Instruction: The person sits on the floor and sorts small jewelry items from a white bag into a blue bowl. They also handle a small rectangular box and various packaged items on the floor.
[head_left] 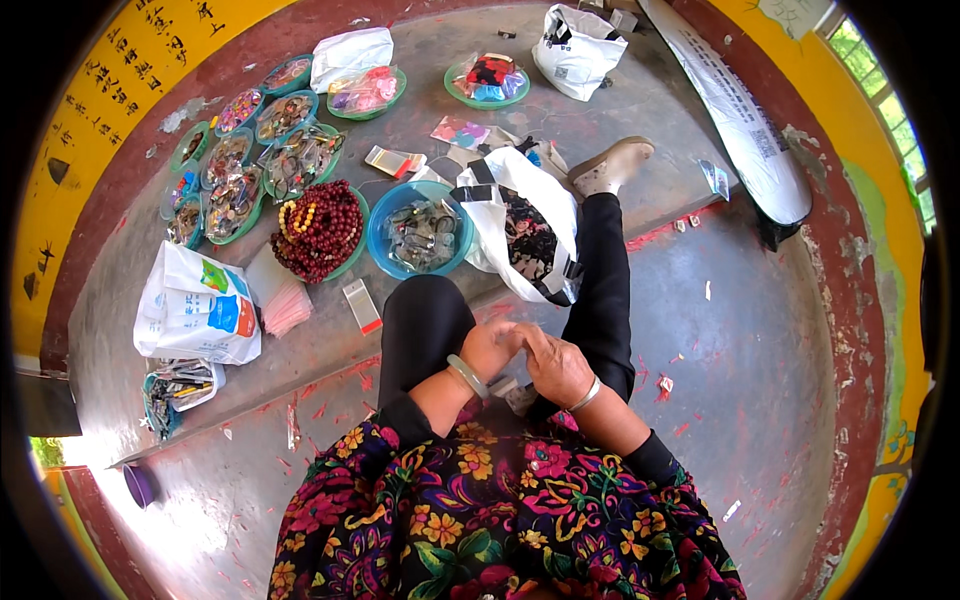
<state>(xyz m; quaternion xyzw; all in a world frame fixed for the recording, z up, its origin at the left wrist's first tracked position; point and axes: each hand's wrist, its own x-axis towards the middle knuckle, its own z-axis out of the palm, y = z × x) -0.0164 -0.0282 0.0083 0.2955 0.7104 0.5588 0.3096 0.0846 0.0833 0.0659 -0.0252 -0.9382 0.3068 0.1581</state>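
My left hand [489, 347] and my right hand [560, 372] meet in front of my lap, above my knees. The right hand's fingers are bent and pressed against the left hand's fingers. Both hands look closed, and whatever may be between them is hidden. A pale bangle [467, 377] circles my left wrist, a silver one [587, 394] my right. Just beyond the hands, between my legs, stands an open white bag [485, 222] with dark, pink-flecked items inside. Left of it is a blue basin [376, 243] of small clear packets.
Dark red and yellow bead strings [325, 232] fill a green basin. Several basins of packets, like this one [236, 200], cluster farther left. A printed white bag [190, 312] stands near the raised floor's edge. A long silvery wrapped object [740, 110] lies far right.
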